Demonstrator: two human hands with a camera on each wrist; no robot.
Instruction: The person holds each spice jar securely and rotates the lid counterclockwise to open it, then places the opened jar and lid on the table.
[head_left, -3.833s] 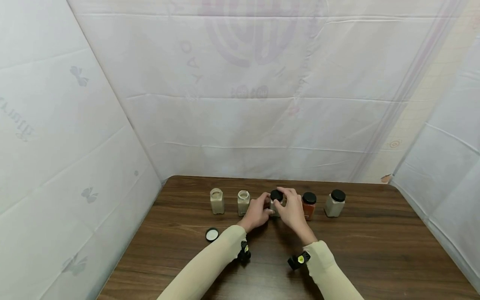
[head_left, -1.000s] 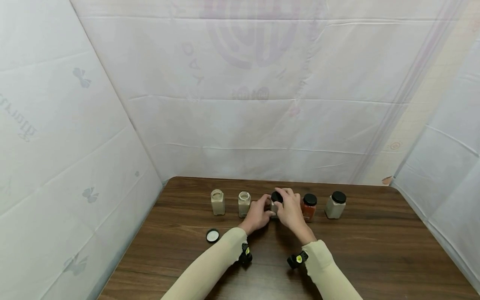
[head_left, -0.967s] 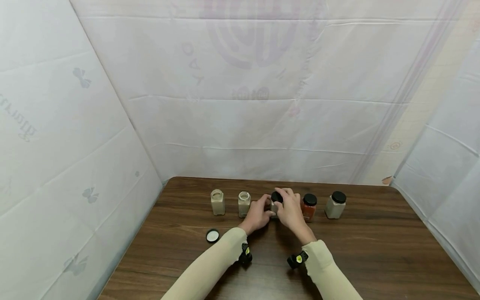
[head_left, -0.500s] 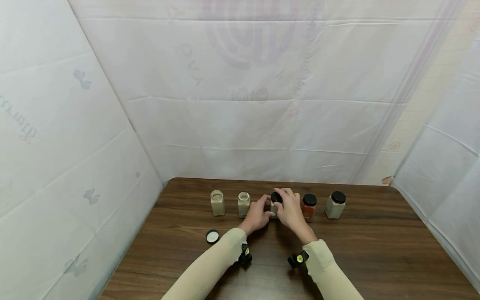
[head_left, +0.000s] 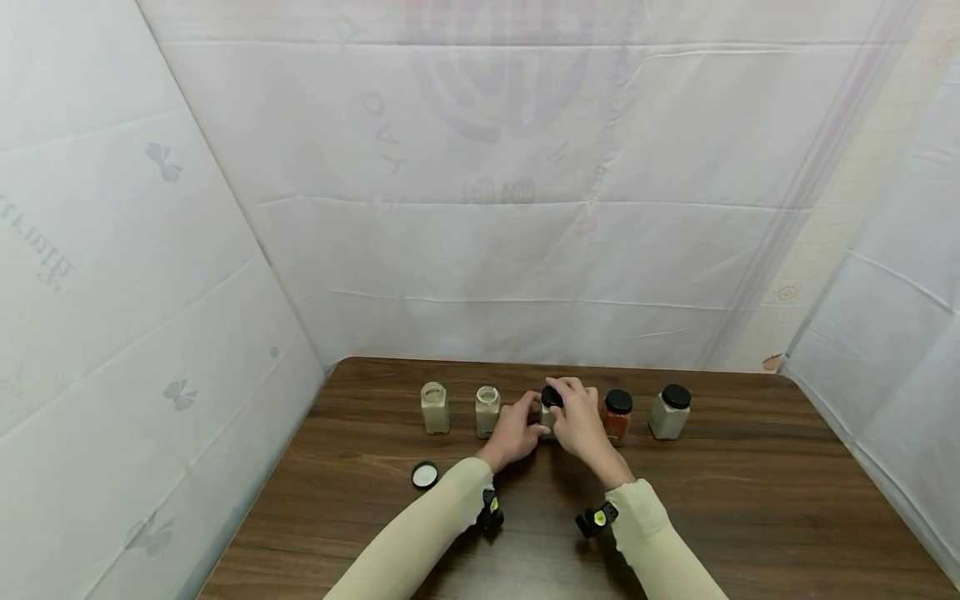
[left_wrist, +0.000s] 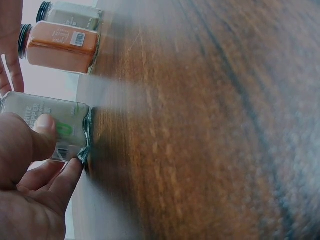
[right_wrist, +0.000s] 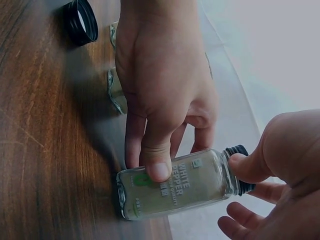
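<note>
A glass jar of white pepper [right_wrist: 175, 187] stands upright on the table, mid-row. My left hand [head_left: 515, 432] grips its body low down, the thumb [left_wrist: 46, 131] across the label. My right hand [head_left: 581, 423] pinches the black screw lid [head_left: 551, 397] between thumb and fingers. In the right wrist view the lid [right_wrist: 240, 170] still sits on the jar's neck. Right of the hands is a jar of orange-red spice [head_left: 618, 418] with a black lid, and beyond it a lidded pale jar [head_left: 668, 413].
Two lidless jars of pale powder, one far left [head_left: 435, 408] and one nearer [head_left: 487, 412], stand left of my hands. A loose black lid [head_left: 424, 475] lies inner side up on the wooden table [head_left: 750, 517]. White cloth walls [head_left: 480, 250] enclose the back and sides.
Both hands stay on the white pepper jar throughout. The right hand's fingers shift slightly on the lid; the view tilts a little. The other jars and the loose lid keep their places.
</note>
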